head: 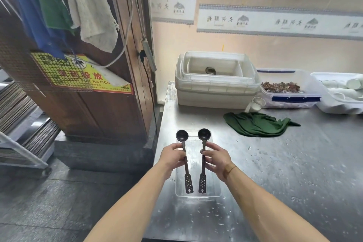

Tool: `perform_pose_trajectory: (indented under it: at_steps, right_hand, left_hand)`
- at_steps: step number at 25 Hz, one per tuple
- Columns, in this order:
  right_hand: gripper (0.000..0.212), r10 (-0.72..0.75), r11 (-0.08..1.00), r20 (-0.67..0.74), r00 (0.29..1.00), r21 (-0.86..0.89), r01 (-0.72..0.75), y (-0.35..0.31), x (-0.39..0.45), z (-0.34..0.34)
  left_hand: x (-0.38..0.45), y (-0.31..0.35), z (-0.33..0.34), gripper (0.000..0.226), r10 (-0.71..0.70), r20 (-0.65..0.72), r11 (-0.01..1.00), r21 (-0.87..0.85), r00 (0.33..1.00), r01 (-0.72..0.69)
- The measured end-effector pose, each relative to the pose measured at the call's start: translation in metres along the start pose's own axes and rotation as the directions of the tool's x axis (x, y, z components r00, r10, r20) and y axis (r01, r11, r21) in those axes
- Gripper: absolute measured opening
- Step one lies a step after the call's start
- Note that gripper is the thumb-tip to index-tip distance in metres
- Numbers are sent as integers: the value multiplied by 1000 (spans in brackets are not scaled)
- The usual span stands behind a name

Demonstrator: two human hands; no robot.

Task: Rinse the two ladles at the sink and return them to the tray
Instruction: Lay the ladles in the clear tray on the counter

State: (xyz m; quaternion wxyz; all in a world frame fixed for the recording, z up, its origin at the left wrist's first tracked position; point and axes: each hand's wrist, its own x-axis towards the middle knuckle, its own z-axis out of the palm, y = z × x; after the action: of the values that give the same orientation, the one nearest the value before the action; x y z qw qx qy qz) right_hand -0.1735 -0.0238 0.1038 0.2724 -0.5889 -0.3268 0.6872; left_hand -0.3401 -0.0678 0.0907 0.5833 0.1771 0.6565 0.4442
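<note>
Ladles, one (185,161) pinched in the left hand (172,156), the other (203,160) in the right hand (217,160), are hovering over the clear tray (215,192); whether rinsing is done, I cannot tell.

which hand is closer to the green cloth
Right. The right hand holds its ladle just below-left of the green cloth; the left hand is farther left, beyond both ladles.

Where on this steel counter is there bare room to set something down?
Bare counter lies right of the clear tray and in front of the green cloth, though wet. The back edge is crowded: stacked white bins, blue-lidded container, cup.
</note>
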Motion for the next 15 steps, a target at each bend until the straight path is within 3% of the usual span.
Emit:
perform_pose_trajectory:
  at_steps: [10,15]
  right_hand:
    - [42,65,986,-162,985,-142,-88,9,62,16]
    - [29,154,986,-211,965,-24,-162,27,80,24]
  left_hand:
    - [43,-8,44,38,-110,-173,988,86,979,126]
    - [52,-17,66,13,-229,-235,973,-42,945,225]
